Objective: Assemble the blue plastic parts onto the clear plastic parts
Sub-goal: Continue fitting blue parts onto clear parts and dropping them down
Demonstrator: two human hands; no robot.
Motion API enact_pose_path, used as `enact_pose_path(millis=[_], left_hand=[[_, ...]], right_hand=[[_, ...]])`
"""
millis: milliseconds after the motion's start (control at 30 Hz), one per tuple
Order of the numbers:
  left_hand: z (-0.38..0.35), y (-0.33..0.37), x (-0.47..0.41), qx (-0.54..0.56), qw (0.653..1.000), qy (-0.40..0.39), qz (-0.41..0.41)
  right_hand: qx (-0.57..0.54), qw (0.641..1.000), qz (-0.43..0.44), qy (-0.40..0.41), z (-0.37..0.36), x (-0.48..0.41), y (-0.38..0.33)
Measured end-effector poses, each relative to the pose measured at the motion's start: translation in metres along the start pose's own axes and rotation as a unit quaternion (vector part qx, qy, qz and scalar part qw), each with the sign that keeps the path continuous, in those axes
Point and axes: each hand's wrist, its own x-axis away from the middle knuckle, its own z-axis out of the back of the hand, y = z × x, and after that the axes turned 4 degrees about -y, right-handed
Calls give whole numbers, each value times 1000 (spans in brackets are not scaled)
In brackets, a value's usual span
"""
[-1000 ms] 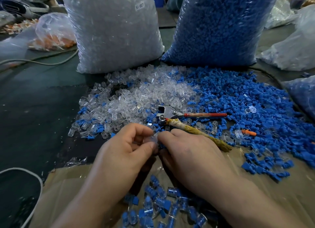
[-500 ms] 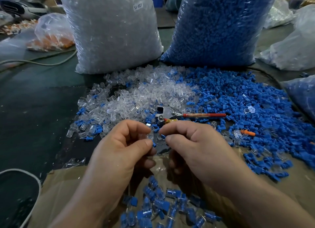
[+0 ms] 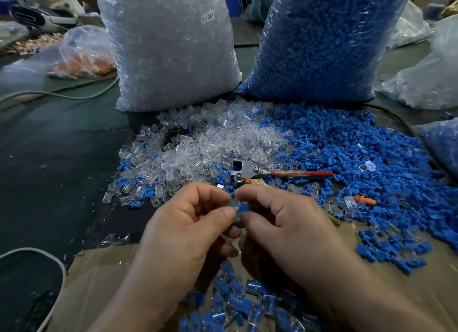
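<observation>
My left hand (image 3: 188,222) pinches a small clear plastic part (image 3: 234,204) between thumb and forefinger. My right hand (image 3: 285,222) pinches a blue plastic part (image 3: 244,207) right against it; the two pieces touch between my fingertips. Behind my hands lies a heap of loose clear parts (image 3: 210,143), and to its right spreads a wide heap of loose blue parts (image 3: 359,158). Below my wrists, several joined blue-and-clear pieces (image 3: 238,299) lie on a sheet of cardboard (image 3: 99,282).
A big bag of clear parts (image 3: 168,46) and a big bag of blue parts (image 3: 322,41) stand at the back. Pliers with a red handle (image 3: 280,173) lie among the parts. A white cable (image 3: 42,262) curves at lower left. More plastic bags sit at right and far left.
Both hands lifted slightly off the cardboard and drew apart a little; the blue part now shows between my fingertips next to the clear part.
</observation>
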Motion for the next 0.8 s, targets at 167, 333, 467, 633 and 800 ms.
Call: enact_pose_path(millis=[167, 333, 467, 633, 800], left_hand=[[3, -5, -2, -29, 999, 25, 15], [2, -2, -1, -27, 999, 31, 18], [-4, 5, 2, 17, 1000, -5, 11], [-2, 6, 2, 41, 999, -23, 7], [4, 5, 3, -28, 999, -43, 0]], right_hand=[[-98, 995, 17, 28, -1, 2, 2], [53, 980, 169, 96, -5, 3, -1], [65, 976, 190, 88, -6, 1, 0], [110, 972, 192, 76, -4, 2, 2], [134, 969, 199, 59, -4, 4, 2]])
